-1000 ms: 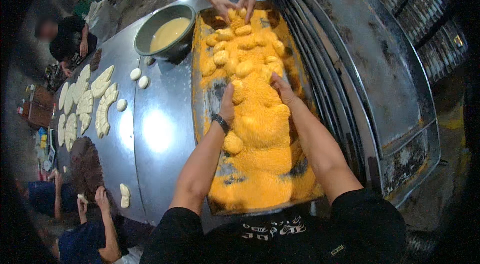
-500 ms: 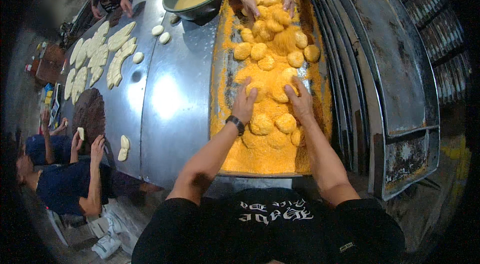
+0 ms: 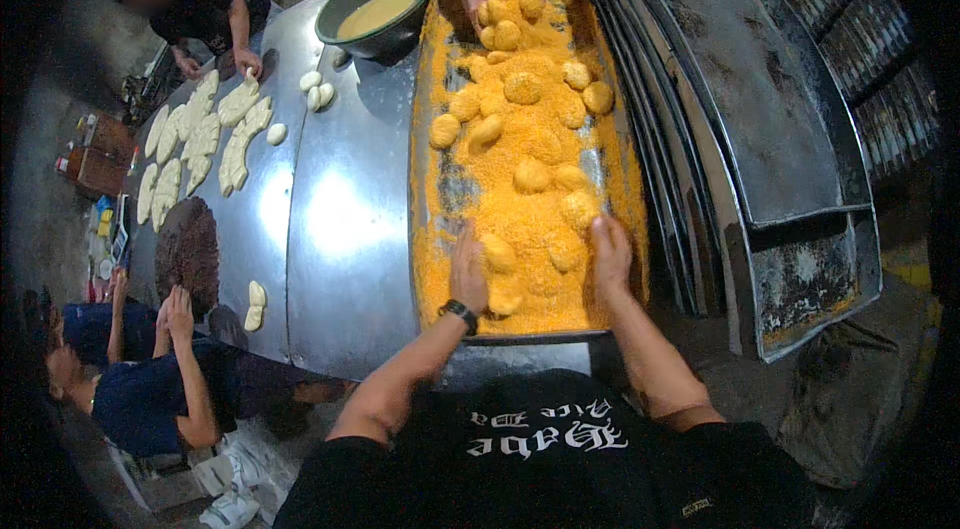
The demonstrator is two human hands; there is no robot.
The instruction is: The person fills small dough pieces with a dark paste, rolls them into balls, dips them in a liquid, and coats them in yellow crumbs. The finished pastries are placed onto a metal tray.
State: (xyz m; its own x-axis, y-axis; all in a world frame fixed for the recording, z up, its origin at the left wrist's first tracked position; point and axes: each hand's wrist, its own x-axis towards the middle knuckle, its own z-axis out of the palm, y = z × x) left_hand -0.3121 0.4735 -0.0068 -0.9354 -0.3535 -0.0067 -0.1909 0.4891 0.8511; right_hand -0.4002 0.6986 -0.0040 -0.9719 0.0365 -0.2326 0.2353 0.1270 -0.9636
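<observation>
My left hand lies along the near left part of a long metal tray spread with orange crumbs. Its fingers point forward, stretched out, beside a crumb-coated dough round. Across from it, my right hand is on the crumbs near the tray's right side, fingers straight and holding nothing. Just ahead of its fingertips rests another coated round. Several more coated rounds are scattered up the tray. At the far end a co-worker's hands cup a heap of coated rounds.
A dark bowl of pale yellow liquid stands on the metal table. White dough rounds and cut dough strips lie to its left. Other people work along the left side. Stacked trays stand close on the right.
Both my hands have drawn back toward the tray's near end and off the rounds they touched. The rounds and crumbs have shifted. The co-worker's hands have moved the far rounds farther up.
</observation>
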